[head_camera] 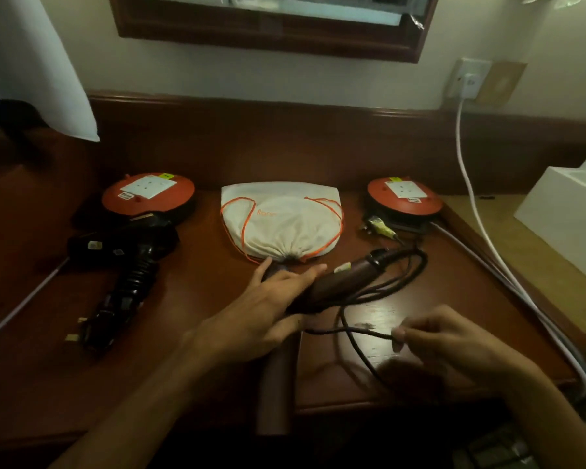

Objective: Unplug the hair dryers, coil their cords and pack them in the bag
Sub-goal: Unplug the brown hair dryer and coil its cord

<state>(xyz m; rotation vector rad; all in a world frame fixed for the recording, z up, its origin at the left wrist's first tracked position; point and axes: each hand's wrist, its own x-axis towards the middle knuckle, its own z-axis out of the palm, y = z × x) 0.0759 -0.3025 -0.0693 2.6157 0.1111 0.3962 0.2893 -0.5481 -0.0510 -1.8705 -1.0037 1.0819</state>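
White drawstring bag (281, 220) on bench (197, 333), cinched, contents hidden. Left hand (271, 309) grips brown dryer (339, 282); right hand (454, 336) pinches its cord (352, 330).

head-worn view, angled down, desk (190, 333) close

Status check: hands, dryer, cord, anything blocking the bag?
Left hand holds brown hair dryer on desk. Right hand pinches its cord, uncoiled. White bag cinched shut behind; black dryer lies left.
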